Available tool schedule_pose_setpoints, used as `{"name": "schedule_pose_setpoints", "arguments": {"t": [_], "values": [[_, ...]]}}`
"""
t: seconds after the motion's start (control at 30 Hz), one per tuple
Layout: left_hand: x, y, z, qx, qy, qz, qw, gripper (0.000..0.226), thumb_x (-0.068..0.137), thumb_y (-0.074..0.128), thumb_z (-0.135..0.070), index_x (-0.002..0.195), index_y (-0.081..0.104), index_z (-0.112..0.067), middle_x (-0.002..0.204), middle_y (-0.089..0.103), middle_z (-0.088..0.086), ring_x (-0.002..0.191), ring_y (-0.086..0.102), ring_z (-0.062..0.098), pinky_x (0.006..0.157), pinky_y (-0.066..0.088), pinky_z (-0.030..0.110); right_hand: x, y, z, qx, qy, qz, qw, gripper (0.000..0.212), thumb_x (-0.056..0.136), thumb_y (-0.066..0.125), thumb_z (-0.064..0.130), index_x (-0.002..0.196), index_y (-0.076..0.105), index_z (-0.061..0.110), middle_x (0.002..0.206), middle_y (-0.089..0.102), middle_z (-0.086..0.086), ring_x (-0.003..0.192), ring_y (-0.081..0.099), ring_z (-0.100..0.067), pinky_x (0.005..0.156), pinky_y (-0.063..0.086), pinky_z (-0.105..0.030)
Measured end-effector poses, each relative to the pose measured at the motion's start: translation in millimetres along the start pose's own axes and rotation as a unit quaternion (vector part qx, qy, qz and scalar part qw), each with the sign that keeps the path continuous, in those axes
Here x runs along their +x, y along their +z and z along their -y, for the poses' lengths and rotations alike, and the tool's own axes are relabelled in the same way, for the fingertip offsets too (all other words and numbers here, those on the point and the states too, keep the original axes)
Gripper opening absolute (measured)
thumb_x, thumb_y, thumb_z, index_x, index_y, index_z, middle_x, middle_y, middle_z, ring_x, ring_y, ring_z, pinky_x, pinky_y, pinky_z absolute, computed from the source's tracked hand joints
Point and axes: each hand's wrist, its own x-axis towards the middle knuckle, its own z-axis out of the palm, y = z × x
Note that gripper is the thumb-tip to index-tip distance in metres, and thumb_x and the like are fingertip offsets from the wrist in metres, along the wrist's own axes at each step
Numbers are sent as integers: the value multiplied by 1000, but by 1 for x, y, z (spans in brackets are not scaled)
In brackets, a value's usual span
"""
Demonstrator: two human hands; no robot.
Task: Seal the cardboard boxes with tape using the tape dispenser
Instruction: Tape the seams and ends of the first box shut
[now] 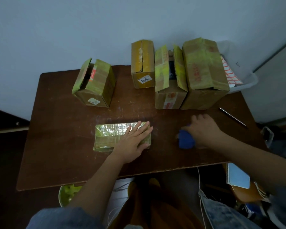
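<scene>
Flat box [119, 136]: glossy tape over cardboard. Table [59, 146]: scratched brown wood. Dispenser [186, 141]: blue plastic.

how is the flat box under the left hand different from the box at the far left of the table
The flat box lies low, closed and covered in shiny tape; the far-left box stands taller with its top flaps partly open. The left hand presses on the flat box; nothing touches the far-left box. Both are brown cardboard with yellowish tape.
</scene>
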Motion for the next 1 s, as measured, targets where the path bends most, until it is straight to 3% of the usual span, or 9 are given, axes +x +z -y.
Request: {"name": "schedule_pose_setpoints", "arguments": {"t": [0.17,0.27,0.33,0.43,0.7,0.8,0.87,0.93,1.0], "values": [[0,3,0,35,3,4,999,64,94,18,-58,152,-1,-37,158,-11,-21,143,-26,2,117,-15,32,-16,20,-18,89,72,-55,992,102,81,64,66,155,2,37,138,33,-16,125,40,-33,103,33,-43],[-2,3,-5,89,-11,9,996,66,89,2,-58,149,-13,-35,157,-18,-19,141,-30,6,120,-13,36,-6,17,11,155,116,-110,975,88,93,49,60,157,-3,31,141,27,-20,126,34,-35,102,31,-43],[-3,4,-9,114,-21,6,993,66,90,-2,-57,149,-18,-32,158,-20,-16,143,-28,10,121,-11,38,0,20,34,179,139,-131,965,75,100,45,37,157,-2,29,144,25,-21,129,32,-36,103,30,-45],[-2,5,-11,112,-34,7,993,66,89,-5,-57,147,-22,-32,157,-24,-16,144,-28,10,121,-10,40,4,31,62,218,163,-140,952,77,98,49,18,157,1,30,144,29,-20,130,36,-35,102,33,-48],[-11,1,-9,14,-28,-53,998,68,93,17,-63,151,-7,-39,159,-15,-19,145,-21,3,118,-16,36,6,49,86,300,156,-163,927,74,100,52,25,156,4,32,136,48,-14,119,54,-31,96,46,-44],[-24,-5,0,-39,-46,-113,992,66,96,24,-61,154,5,-35,161,-5,-17,147,-13,1,117,-17,31,-2,37,91,282,191,-178,923,76,87,68,26,152,29,23,134,48,-22,119,51,-38,93,48,-47],[-34,-10,6,-73,-70,-162,982,63,98,26,-56,154,12,-31,161,0,-16,147,-9,0,118,-15,29,-7,25,97,321,190,-257,891,68,76,76,17,139,50,11,125,54,-25,110,57,-41,85,52,-48],[-43,-13,13,-99,-124,-234,959,57,101,25,-48,153,16,-27,161,6,-13,148,-4,0,120,-9,31,-7,13,107,394,137,-326,849,57,85,68,13,138,49,5,129,53,-19,118,54,-34,94,49,-40],[-51,-15,20,-126,-199,-306,923,52,105,28,-37,154,20,-20,161,11,-7,148,1,4,121,-4,34,-6,-1,119,501,88,-314,802,49,98,52,14,145,42,5,141,46,-11,131,45,-23,107,36,-27]]}}
